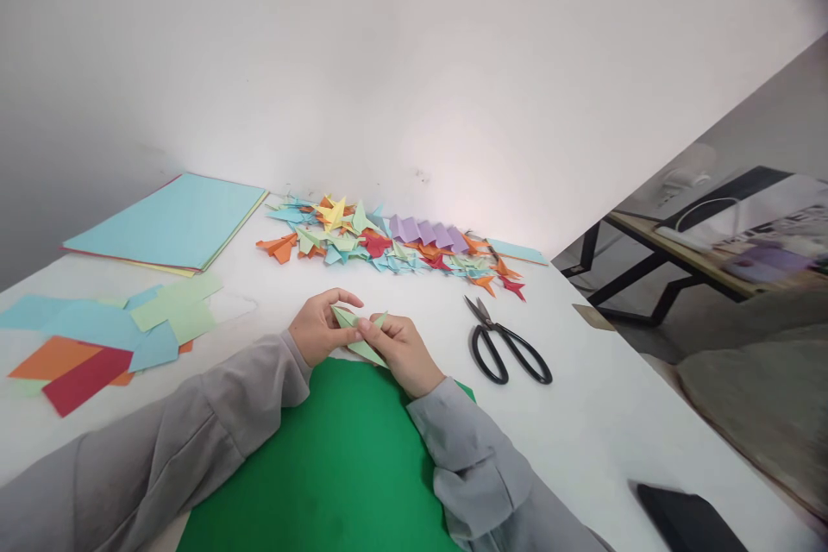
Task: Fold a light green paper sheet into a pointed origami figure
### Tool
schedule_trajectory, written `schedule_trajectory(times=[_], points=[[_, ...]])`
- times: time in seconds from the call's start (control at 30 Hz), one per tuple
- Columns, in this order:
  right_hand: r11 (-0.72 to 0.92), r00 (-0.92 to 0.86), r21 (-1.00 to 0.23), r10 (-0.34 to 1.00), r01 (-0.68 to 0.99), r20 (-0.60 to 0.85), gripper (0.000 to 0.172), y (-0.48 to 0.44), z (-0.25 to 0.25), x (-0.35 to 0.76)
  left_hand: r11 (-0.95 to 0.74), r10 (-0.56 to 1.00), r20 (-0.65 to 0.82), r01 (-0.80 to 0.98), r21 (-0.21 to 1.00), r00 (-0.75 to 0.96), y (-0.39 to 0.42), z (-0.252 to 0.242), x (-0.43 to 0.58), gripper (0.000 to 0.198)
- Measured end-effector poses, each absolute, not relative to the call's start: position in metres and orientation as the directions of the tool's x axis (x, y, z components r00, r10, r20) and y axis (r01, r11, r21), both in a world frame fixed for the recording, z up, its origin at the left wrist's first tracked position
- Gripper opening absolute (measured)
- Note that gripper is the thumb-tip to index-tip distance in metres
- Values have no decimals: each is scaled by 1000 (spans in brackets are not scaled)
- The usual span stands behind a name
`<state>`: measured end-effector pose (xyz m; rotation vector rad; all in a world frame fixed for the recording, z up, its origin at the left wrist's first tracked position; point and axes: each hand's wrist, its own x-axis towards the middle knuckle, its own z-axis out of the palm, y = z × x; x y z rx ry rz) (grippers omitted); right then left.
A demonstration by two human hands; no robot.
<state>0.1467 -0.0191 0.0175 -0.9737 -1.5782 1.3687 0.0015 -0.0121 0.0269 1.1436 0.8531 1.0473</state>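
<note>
My left hand and my right hand meet over the far edge of a green sheet on the white table. Both pinch a small, partly folded piece of light green paper between thumbs and fingers. The folded piece is pointed and narrow, held just above the green sheet. Grey sleeves cover both forearms.
A heap of folded paper figures in several colours lies at the back. Black scissors rest right of my hands. A stack of coloured sheets and loose paper offcuts lie at left. A dark object sits at the table's near right corner.
</note>
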Motion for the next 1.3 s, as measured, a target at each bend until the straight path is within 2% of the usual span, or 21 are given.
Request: schedule_trajectory(times=[0.23, 0.43, 0.63, 0.93, 1.1, 1.3], points=[[67, -387, -998, 920, -20, 69, 47, -19, 18, 147, 108, 943, -28, -223, 969, 332, -12, 27, 3, 46], [-92, -285, -996, 955, -6, -86, 56, -20, 18, 146, 126, 928, -45, -200, 972, 369, -14, 27, 2, 48], [88, -345, -995, 936, 44, 68, 51, -21, 19, 147, 76, 937, -12, -170, 982, 350, -17, 28, 4, 45], [-52, -355, -994, 935, -92, -16, 41, -21, 19, 146, 163, 969, -96, -294, 942, 228, -12, 25, 4, 61], [-72, -341, -996, 939, -60, -48, 36, -21, 19, 146, 181, 971, -114, -338, 924, 208, -8, 18, 2, 61], [-27, -303, -999, 953, -41, -13, 37, -20, 18, 146, 205, 964, -131, -333, 920, 230, -8, 21, 3, 61]])
